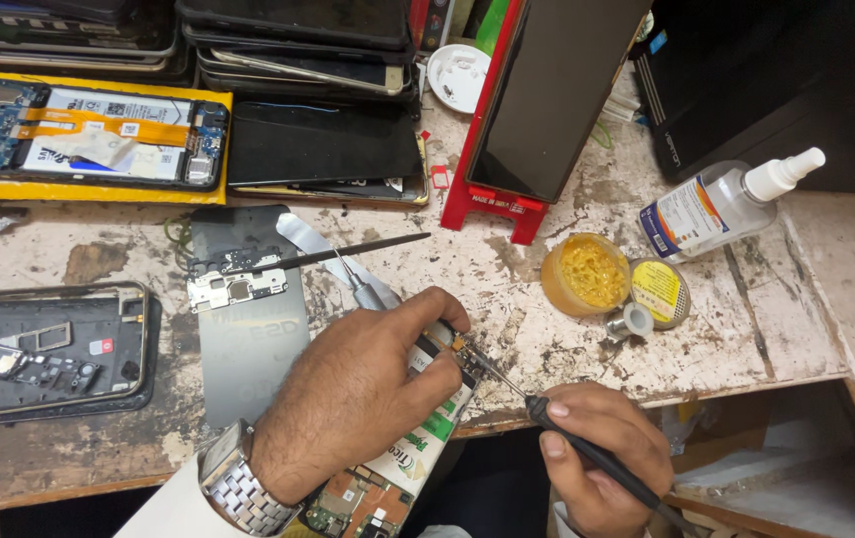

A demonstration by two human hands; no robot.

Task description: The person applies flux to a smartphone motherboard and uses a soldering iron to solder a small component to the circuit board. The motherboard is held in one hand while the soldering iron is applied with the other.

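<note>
Mid-repair, the left hand [363, 394] clamps an opened phone [403, 453] against the counter [567, 349] edge while the right hand [602, 453] grips a soldering iron [587, 450], tip just beyond the left fingertips; steady, precise contact seems required next.

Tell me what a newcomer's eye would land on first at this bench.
First, the two hands at the front edge: the left hand pins an opened phone while the right hand touches a soldering iron to its top end. Next, the red stand propping a dark screen behind them, and the open yellow flux pot to its right.
</note>
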